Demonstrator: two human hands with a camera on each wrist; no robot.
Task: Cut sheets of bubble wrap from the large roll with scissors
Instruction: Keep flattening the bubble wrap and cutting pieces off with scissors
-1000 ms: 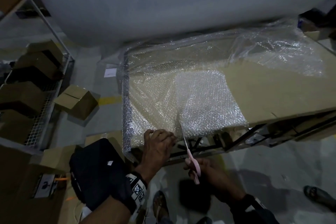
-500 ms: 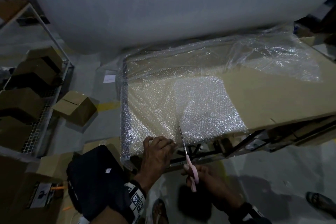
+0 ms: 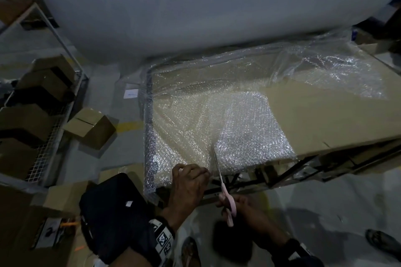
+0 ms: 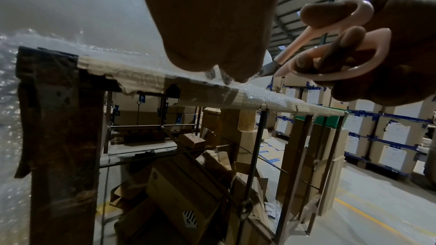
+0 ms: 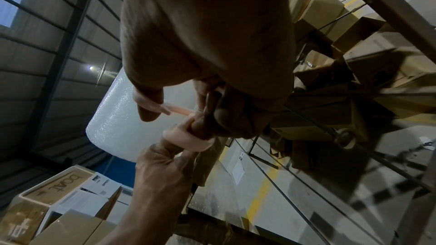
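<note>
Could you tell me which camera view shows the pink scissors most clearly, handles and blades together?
The head view: the scissors show whole, blades lying on the bubble wrap, handles in the right hand. The left wrist view gives the closest look at the finger loops, with only the base of the blades. The right wrist view shows just part of the handles beneath the hand.

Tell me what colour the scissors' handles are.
Pale pink; the scissors show best in the left wrist view, held in the right hand.

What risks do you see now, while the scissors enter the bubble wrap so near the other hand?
The left hand pinches the bubble wrap right beside the scissors, so its fingers may get nicked. The wrap lies wrinkled on the table, so the cut may drift crooked. The right hand works in dim light, which hides the line.
</note>
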